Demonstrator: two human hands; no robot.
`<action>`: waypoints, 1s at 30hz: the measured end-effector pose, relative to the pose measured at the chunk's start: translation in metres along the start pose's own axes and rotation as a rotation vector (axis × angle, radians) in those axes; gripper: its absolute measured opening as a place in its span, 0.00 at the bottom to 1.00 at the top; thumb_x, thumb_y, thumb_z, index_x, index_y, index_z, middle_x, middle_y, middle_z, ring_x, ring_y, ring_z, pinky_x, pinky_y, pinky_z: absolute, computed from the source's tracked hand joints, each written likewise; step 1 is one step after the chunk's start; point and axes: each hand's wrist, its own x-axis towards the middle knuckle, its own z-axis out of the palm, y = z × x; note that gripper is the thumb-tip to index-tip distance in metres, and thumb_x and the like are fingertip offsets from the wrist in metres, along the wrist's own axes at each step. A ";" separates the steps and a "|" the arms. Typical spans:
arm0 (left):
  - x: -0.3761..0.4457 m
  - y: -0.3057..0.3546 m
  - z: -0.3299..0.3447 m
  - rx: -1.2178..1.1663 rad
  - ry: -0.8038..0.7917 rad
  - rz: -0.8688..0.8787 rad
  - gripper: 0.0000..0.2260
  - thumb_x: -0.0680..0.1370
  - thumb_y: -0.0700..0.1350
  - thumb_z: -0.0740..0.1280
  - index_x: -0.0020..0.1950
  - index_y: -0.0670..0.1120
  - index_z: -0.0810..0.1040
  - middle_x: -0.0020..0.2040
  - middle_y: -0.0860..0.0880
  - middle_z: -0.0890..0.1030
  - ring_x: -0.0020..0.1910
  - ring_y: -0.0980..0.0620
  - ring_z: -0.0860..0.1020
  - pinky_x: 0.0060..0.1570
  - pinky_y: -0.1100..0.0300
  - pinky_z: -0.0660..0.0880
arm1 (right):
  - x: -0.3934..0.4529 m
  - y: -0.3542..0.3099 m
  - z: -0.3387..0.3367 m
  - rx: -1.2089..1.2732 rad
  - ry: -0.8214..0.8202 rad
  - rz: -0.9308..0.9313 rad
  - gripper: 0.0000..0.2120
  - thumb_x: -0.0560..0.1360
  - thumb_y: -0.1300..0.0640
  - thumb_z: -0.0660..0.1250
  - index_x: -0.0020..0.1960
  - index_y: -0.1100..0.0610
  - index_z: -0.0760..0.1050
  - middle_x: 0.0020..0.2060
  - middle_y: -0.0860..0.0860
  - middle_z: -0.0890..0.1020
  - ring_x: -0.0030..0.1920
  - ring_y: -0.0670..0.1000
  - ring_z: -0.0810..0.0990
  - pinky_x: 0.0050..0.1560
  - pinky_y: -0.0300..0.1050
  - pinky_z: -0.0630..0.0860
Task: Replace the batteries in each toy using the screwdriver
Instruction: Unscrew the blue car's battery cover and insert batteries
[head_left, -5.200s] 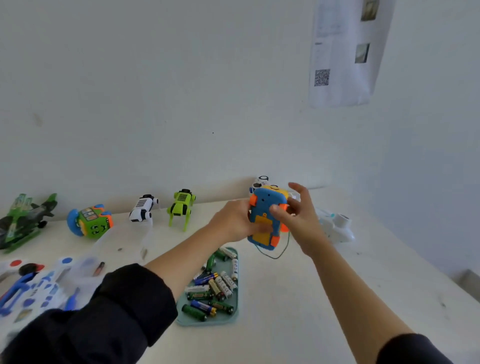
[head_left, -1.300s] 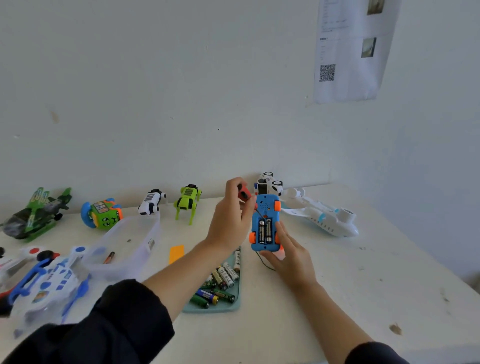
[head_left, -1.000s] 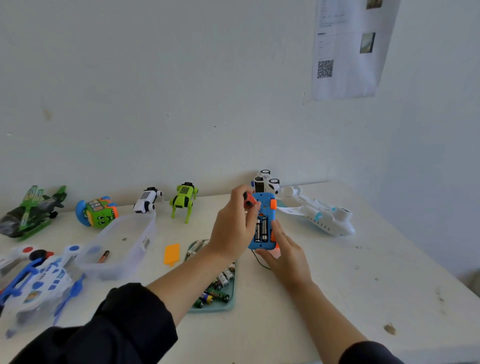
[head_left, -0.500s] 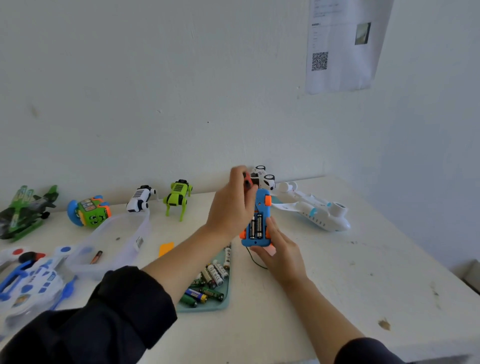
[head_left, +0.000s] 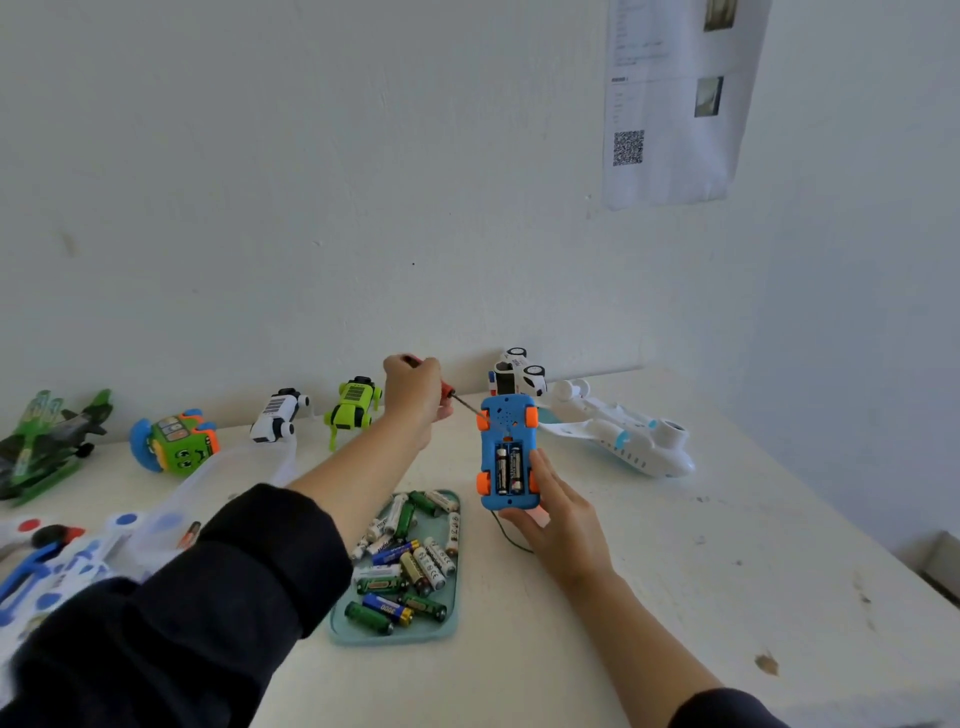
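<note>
My right hand (head_left: 558, 519) holds a blue toy car (head_left: 507, 452) with orange wheels, underside toward me. Its battery bay is uncovered and shows two black batteries (head_left: 508, 469) side by side. A thin black cord hangs from the car's lower end. My left hand (head_left: 415, 392) grips a red-handled screwdriver (head_left: 460, 400); the metal tip points down-right at the car's upper left corner. Below them a teal tray (head_left: 343, 631) holds several loose batteries.
Along the wall stand a green plane (head_left: 47, 441), a green-blue round toy (head_left: 174, 441), a white robot dog (head_left: 278, 413), a lime robot dog (head_left: 353, 405) and a white car (head_left: 517, 374). A white airplane (head_left: 623, 439) lies right. A clear plastic bin (head_left: 244, 467) and blue-white toy (head_left: 57, 561) sit left.
My left hand has drawn the screwdriver back to the left, away from the car's open bay. The car now faces me more squarely in my right hand. The orange cover is hidden behind my left arm.
</note>
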 end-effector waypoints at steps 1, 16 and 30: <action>-0.005 0.002 -0.001 0.070 0.016 0.129 0.08 0.78 0.38 0.58 0.56 0.43 0.66 0.42 0.45 0.73 0.37 0.49 0.74 0.40 0.52 0.78 | 0.001 0.000 0.000 -0.002 -0.007 0.000 0.35 0.68 0.51 0.74 0.70 0.57 0.62 0.62 0.57 0.77 0.53 0.48 0.81 0.53 0.30 0.70; -0.077 -0.045 0.009 1.001 -0.391 0.419 0.10 0.74 0.44 0.68 0.52 0.43 0.72 0.48 0.43 0.79 0.46 0.45 0.78 0.45 0.52 0.77 | 0.000 0.001 0.002 -0.020 -0.081 0.061 0.36 0.68 0.60 0.75 0.72 0.60 0.64 0.67 0.53 0.72 0.57 0.50 0.78 0.54 0.34 0.71; 0.000 -0.036 -0.152 1.347 -0.048 0.072 0.08 0.73 0.41 0.63 0.37 0.44 0.66 0.34 0.47 0.69 0.34 0.49 0.70 0.31 0.61 0.64 | -0.004 -0.024 0.018 -0.125 0.038 0.141 0.38 0.64 0.63 0.78 0.71 0.58 0.66 0.63 0.55 0.77 0.55 0.52 0.80 0.50 0.39 0.73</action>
